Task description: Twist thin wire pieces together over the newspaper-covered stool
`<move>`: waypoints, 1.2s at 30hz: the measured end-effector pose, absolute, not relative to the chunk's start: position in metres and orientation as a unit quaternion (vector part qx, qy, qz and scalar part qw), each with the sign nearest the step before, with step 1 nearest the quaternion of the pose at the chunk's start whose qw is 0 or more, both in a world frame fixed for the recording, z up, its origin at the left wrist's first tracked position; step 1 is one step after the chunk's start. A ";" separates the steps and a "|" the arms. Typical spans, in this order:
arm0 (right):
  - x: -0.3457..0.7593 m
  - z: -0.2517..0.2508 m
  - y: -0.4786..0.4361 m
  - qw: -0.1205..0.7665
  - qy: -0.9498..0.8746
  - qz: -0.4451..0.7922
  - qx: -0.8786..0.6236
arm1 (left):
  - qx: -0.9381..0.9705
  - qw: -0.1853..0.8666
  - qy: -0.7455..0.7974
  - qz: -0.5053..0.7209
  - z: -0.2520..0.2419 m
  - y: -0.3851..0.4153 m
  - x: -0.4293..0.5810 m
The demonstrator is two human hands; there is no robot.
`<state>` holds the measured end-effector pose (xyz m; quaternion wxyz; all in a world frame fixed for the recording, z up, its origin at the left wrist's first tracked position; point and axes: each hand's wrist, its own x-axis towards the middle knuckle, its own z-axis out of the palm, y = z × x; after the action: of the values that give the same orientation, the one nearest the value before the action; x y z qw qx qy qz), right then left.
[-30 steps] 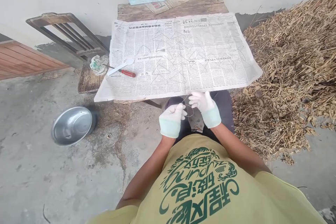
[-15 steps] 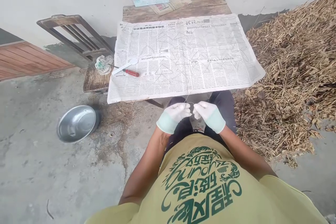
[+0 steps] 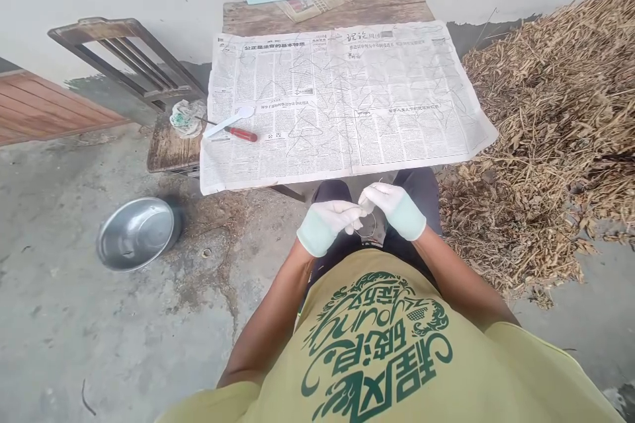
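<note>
Both my hands wear white gloves with pale green cuffs and meet above my lap, just short of the table's near edge. Between them is a thin wire (image 3: 373,230), bent into a loop that hangs below the fingers. My left hand (image 3: 331,221) pinches it with fingertips pressed together. My right hand (image 3: 389,203) grips it too, slightly higher, its fingertips touching those of the left; a short wire end sticks up above it. On the table in front, newspaper (image 3: 248,168) is spread, with several thin bent wires lying over it.
A red-handled screwdriver (image 3: 241,134) and a white plastic spoon (image 3: 243,113) lie on the newspaper's left. A crumpled plastic bag (image 3: 186,120) sits on the wooden chair (image 3: 169,149). A metal basin (image 3: 139,234) stands on the floor at left; dried stalks (image 3: 530,165) are heaped at right.
My right hand has moved up and in against the left fingertips. The wire loop, earlier stretched between both hands, now hangs lower. The view has shifted slightly.
</note>
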<state>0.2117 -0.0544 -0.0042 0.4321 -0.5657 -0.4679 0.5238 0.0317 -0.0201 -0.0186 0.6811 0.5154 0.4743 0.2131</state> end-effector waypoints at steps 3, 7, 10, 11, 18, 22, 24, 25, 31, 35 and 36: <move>0.212 -0.005 -0.057 0.427 -0.466 0.535 -0.560 | 0.540 0.656 0.496 0.176 -0.012 -0.023 0.033; 0.211 -0.014 -0.058 0.450 -0.442 0.560 -0.536 | 0.579 0.617 0.514 0.143 -0.011 -0.022 0.030; 0.209 -0.026 -0.052 0.497 -0.369 0.600 -0.507 | 0.618 0.564 0.521 0.167 -0.013 -0.022 0.028; 0.208 -0.031 -0.050 0.509 -0.338 0.615 -0.498 | 0.632 0.546 0.520 0.178 -0.014 -0.022 0.027; 0.220 -0.046 -0.036 0.548 -0.228 0.651 -0.474 | 0.644 0.473 0.558 0.224 -0.026 -0.031 0.026; 0.225 -0.041 -0.043 0.548 -0.280 0.608 -0.502 | 0.526 0.545 0.605 0.247 -0.021 -0.028 0.031; 0.220 -0.037 -0.050 0.497 -0.324 0.603 -0.533 | 0.493 0.556 0.614 0.267 -0.014 -0.025 0.034; 0.216 -0.035 -0.054 0.466 -0.347 0.601 -0.549 | 0.488 0.557 0.613 0.275 -0.011 -0.024 0.035; 0.200 -0.023 -0.066 0.408 -0.388 0.565 -0.604 | 0.500 0.575 0.581 0.287 -0.011 -0.023 0.032; 0.202 -0.019 -0.064 0.390 -0.418 0.512 -0.641 | 0.496 0.614 0.530 0.311 -0.022 -0.022 0.024; 0.203 -0.019 -0.064 0.382 -0.432 0.496 -0.649 | 0.489 0.624 0.521 0.315 -0.024 -0.022 0.023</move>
<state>0.2027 -0.0642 -0.0187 0.3819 -0.6491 -0.4319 0.4963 0.0226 -0.0219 -0.0240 0.6240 0.4895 0.5211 0.3154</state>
